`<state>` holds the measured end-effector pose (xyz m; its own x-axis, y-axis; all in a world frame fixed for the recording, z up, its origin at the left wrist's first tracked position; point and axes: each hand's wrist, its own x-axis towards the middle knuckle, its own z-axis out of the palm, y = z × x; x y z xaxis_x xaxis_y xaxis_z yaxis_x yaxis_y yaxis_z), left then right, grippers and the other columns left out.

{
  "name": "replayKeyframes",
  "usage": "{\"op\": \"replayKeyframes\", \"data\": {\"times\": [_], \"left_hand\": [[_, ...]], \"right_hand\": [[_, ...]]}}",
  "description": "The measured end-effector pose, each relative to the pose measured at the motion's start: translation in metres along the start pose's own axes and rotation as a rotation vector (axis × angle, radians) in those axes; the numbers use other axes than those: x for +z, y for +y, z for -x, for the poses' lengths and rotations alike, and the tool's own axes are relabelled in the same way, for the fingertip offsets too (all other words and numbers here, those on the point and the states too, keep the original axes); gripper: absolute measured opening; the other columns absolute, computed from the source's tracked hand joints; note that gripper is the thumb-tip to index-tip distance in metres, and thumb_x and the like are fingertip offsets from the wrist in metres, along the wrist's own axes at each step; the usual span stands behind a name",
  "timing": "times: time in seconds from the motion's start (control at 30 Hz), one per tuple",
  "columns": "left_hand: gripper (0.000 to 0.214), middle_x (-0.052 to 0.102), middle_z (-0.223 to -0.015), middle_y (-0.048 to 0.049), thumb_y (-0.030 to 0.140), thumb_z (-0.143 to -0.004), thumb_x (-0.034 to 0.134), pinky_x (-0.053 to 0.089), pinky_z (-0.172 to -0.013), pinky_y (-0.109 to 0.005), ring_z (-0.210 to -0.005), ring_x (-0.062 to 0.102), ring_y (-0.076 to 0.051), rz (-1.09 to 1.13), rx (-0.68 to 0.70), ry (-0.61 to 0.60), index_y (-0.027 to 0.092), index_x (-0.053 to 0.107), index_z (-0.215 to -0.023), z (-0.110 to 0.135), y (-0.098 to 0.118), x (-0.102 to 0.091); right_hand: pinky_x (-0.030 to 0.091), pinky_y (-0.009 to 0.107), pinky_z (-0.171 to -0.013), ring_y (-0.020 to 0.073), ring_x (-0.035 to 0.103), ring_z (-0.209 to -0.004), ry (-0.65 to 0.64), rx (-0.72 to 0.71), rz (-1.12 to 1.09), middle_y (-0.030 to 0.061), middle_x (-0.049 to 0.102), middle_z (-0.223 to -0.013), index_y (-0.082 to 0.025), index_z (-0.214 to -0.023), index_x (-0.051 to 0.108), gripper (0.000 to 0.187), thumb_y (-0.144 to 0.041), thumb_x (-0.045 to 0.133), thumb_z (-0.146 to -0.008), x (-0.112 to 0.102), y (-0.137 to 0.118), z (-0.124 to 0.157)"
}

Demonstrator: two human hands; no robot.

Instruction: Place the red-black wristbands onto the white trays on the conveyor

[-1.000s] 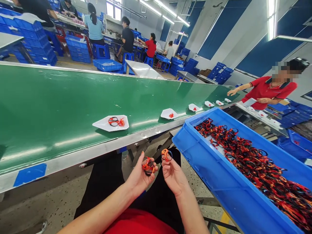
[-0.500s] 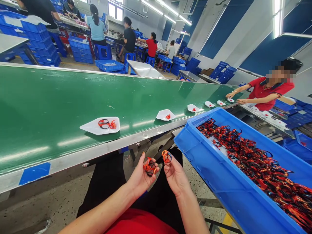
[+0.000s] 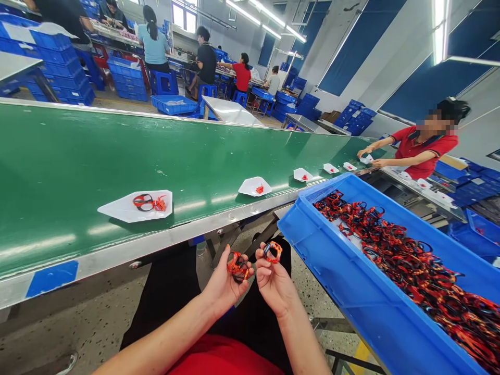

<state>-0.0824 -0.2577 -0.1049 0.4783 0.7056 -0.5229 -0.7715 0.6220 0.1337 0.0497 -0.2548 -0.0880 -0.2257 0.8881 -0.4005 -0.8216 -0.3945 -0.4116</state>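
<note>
My left hand (image 3: 226, 284) is closed around a small bunch of red-and-black bands (image 3: 237, 265), held over my lap below the belt's edge. Beside it, my right hand (image 3: 273, 281) pinches a single red-and-black band (image 3: 272, 251) between thumb and fingertips. On the green conveyor belt (image 3: 117, 156) a white paper tray (image 3: 117, 211) carries one band (image 3: 148, 202). A second white tray (image 3: 250, 186) with a small red piece lies further right. At my right stands a blue bin (image 3: 312, 245) full of the same bands (image 3: 410, 260).
More small white trays (image 3: 302, 174) run along the belt toward a person in a red shirt (image 3: 417, 148) who reaches onto it. Several other people sit at benches at the back among stacked blue crates (image 3: 58, 73). The belt's metal rail (image 3: 175, 234) lies just above my hands.
The white trays have travelled left along the belt. My right hand has turned the single band between its fingertips. The person in red has drawn both hands together on the belt.
</note>
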Motion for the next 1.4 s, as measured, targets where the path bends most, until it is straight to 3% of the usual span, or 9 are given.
{"op": "replayKeyframes", "data": {"times": [0.37,0.53,0.73,0.83,0.93,1.03,1.2,1.3,1.4], "left_hand": [[0.043,0.065,-0.071,-0.0061,0.050,-0.086,0.044,0.050,-0.046,-0.019,-0.059,0.064,-0.013,0.018,0.005,0.008,0.010,0.060,-0.085,0.001,0.000,-0.001],[0.043,0.064,-0.070,-0.0055,0.051,-0.086,0.044,0.051,-0.046,-0.020,-0.056,0.063,-0.012,0.025,0.011,0.010,0.011,0.059,-0.083,0.000,0.000,-0.001],[0.045,0.062,-0.069,-0.0039,0.055,-0.084,0.044,0.048,-0.040,-0.019,-0.061,0.063,-0.014,0.016,-0.014,0.007,0.014,0.058,-0.077,0.002,0.001,0.001],[0.044,0.061,-0.072,-0.0026,0.057,-0.083,0.045,0.048,-0.040,-0.018,-0.062,0.062,-0.013,0.003,0.006,-0.011,0.015,0.058,-0.078,0.006,0.002,0.003],[0.043,0.060,-0.074,-0.0015,0.057,-0.081,0.047,0.048,-0.041,-0.018,-0.063,0.062,-0.012,-0.010,0.053,-0.037,0.016,0.058,-0.080,0.010,0.005,0.004],[0.043,0.060,-0.075,-0.0012,0.058,-0.081,0.048,0.049,-0.043,-0.018,-0.065,0.062,-0.012,-0.028,0.080,-0.056,0.016,0.058,-0.081,0.010,0.008,0.003],[0.044,0.060,-0.072,-0.0008,0.058,-0.081,0.048,0.047,-0.044,-0.018,-0.061,0.060,-0.011,-0.053,0.104,-0.036,0.015,0.061,-0.083,0.003,0.004,0.002],[0.045,0.062,-0.072,-0.0017,0.057,-0.081,0.049,0.049,-0.052,-0.020,-0.059,0.057,-0.009,-0.068,0.107,-0.039,0.014,0.062,-0.082,0.000,-0.001,0.002],[0.046,0.063,-0.071,-0.0031,0.056,-0.081,0.049,0.048,-0.058,-0.021,-0.060,0.058,-0.010,-0.064,0.077,-0.078,0.013,0.063,-0.080,0.000,-0.005,0.002]], "right_hand": [[0.044,0.003,-0.044,-0.0007,0.049,-0.053,-0.040,0.055,-0.041,-0.0026,0.059,-0.081,-0.021,-0.089,0.064,0.019,-0.011,0.067,-0.073,-0.001,0.005,-0.001],[0.042,0.009,-0.041,0.0013,0.045,-0.050,0.028,-0.189,0.451,-0.0009,0.061,-0.077,-0.021,-0.083,0.066,0.014,-0.025,0.070,-0.070,0.006,0.005,-0.004],[0.039,0.015,-0.040,0.0055,0.047,-0.049,0.056,-0.487,0.823,-0.0020,0.061,-0.065,-0.018,-0.082,0.067,0.020,-0.031,0.067,-0.068,0.055,-0.019,-0.055],[0.039,0.019,-0.042,0.0087,0.050,-0.051,0.052,-0.637,1.013,-0.0004,0.063,-0.068,-0.016,-0.085,0.069,0.023,-0.031,0.066,-0.068,0.088,-0.034,-0.091],[0.042,0.022,-0.046,0.0110,0.053,-0.054,0.027,-0.701,1.184,0.0028,0.065,-0.075,-0.014,-0.090,0.069,0.028,-0.031,0.066,-0.067,0.105,-0.040,-0.107],[0.043,0.022,-0.048,0.0098,0.051,-0.053,-0.009,-0.708,1.315,0.0029,0.064,-0.083,-0.017,-0.101,0.066,0.033,-0.031,0.063,-0.071,0.098,-0.032,-0.090],[0.046,0.023,-0.051,0.0097,0.052,-0.054,-0.128,-0.604,1.542,0.0025,0.064,-0.089,-0.022,-0.102,0.065,0.026,-0.028,0.059,-0.078,0.055,-0.010,-0.023],[0.052,0.028,-0.070,0.0151,0.060,-0.076,-0.213,-0.618,1.748,0.0049,0.060,-0.112,-0.025,-0.116,0.057,0.042,-0.026,0.064,-0.075,0.035,-0.002,0.003],[0.046,0.033,-0.092,0.0207,0.056,-0.106,-0.219,-0.670,1.886,0.0039,0.057,-0.123,-0.028,-0.124,0.051,0.053,-0.025,0.067,-0.073,0.027,0.002,0.012]]}}
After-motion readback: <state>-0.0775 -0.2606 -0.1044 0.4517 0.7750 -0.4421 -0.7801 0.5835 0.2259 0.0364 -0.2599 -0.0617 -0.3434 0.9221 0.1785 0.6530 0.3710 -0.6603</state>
